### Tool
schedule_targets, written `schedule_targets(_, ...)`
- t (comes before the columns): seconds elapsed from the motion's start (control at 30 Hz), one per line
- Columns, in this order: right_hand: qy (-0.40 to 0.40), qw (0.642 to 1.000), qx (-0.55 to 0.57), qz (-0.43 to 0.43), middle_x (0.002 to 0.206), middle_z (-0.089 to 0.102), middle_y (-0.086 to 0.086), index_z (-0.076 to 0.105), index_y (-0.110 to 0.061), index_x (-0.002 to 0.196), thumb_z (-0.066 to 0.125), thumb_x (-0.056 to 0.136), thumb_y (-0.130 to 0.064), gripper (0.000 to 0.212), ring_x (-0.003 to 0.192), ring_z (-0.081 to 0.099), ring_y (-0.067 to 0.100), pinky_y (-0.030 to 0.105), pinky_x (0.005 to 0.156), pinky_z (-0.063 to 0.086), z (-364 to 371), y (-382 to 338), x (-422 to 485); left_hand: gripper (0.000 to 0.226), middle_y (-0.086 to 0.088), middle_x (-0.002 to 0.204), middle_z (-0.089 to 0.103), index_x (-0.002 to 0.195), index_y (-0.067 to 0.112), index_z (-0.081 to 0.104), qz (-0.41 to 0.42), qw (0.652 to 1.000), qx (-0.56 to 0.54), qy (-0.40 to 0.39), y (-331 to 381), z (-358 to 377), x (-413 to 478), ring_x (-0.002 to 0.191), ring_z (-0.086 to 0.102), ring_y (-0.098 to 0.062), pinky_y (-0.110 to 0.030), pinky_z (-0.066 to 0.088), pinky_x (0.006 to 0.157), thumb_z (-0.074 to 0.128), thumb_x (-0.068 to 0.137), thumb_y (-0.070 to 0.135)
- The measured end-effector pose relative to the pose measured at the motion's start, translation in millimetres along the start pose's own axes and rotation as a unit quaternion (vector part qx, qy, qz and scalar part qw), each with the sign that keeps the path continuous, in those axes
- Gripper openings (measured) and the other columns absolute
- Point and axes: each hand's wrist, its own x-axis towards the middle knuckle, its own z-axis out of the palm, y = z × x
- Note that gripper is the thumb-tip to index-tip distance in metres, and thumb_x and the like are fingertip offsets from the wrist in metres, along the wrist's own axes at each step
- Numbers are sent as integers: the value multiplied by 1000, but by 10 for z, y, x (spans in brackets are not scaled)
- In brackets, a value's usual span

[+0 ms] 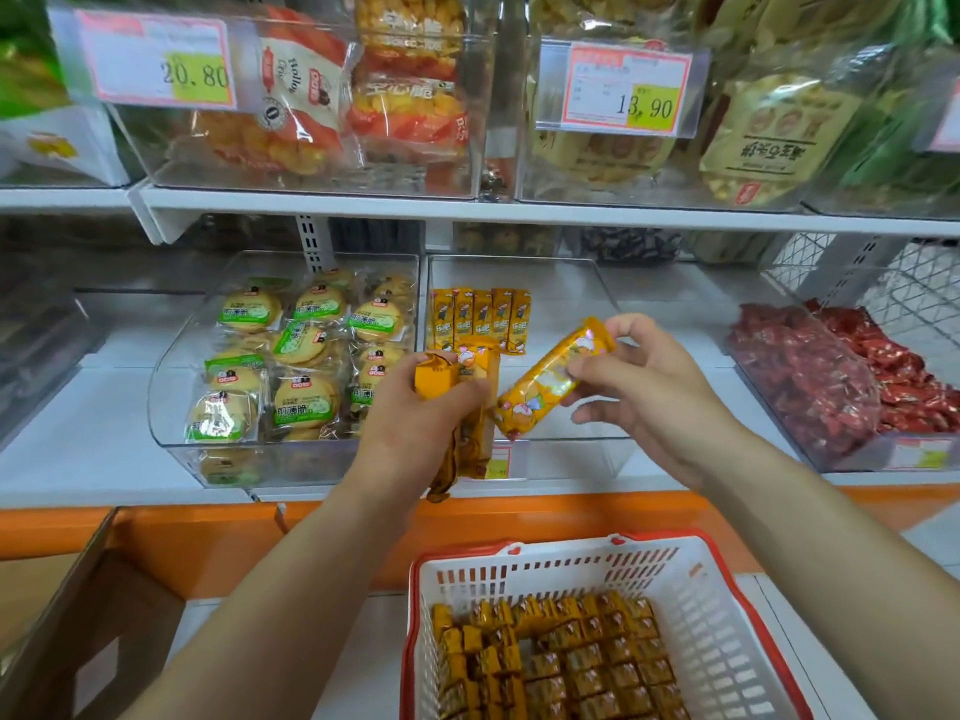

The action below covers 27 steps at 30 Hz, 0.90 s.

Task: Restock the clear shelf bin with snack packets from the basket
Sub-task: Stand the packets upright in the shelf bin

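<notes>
Nearest: white slotted plastic basket w/ red rim, full of small yellow snack packets; brown cardboard box at left. Above: left hand clenched on yellow packet bundle, right hand pinching single yellow packet, blocking clear plastic shelf bin front. Inside at back: upright yellow packet row.

Yellow packets tilted above clear bin.

Orange-yellow snack packets with cartoon print above a white slotted basket with red rim, green-and-white labelled biscuit packs left of the packets, red wrapped sweets right.
</notes>
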Motion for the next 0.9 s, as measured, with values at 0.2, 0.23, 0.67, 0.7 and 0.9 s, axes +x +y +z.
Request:
schedule_targets(0.2, 5, 995, 99, 27, 93, 74, 14, 67, -20, 94, 66, 86, 3, 24, 84, 74, 36, 32, 71, 60, 129, 123, -47, 22, 4, 82, 75, 104, 30, 64, 6, 998, -42, 46, -37, -18, 0, 86, 75, -26, -50, 65, 72, 78, 87, 27)
schedule_targets(0.23, 5, 998, 57, 30, 96, 74, 14, 66, -21, 89, 72, 84, -3, 19, 85, 75, 34, 32, 69, 60, 181, 180, -73, 20, 7, 78, 74, 103, 29, 64, 11, 998, -42, 54, -36, -5, -5, 85, 74, -25, -48, 65, 72, 77, 88, 27)
schedule_targets(0.67, -94, 973, -212, 3, 100, 62, 0, 56, -35, 119, 68, 92, -8, 40, 83, 71, 21, 37, 71, 62, 228, 92, 353, 23, -9, 93, 73, 101, 30, 63, 70, 995, 11, 71, 106, -82, 65, 87, 73, -33, -49, 63, 68, 79, 86, 23)
schedule_targets(0.7, -69, 967, -247, -8, 96, 62, -3, 54, -34, 117, 66, 93, -8, 37, 85, 68, 18, 35, 72, 60, 156, 93, 508, 24, -10, 95, 73, 103, 30, 63, 71, 994, 19, 76, 122, -113, 78, 90, 72, -35, -55, 62, 74, 79, 86, 26)
schedule_targets(0.9, 55, 918, -391, -28, 90, 63, 4, 46, -27, 91, 78, 80, -8, 38, 76, 60, 21, 33, 71, 49, -172, 289, 1493, 22, -1, 92, 68, 98, 36, 59, 70, 993, 31, 92, 105, -241, 176, 88, 71, -27, -41, 64, 61, 78, 86, 33)
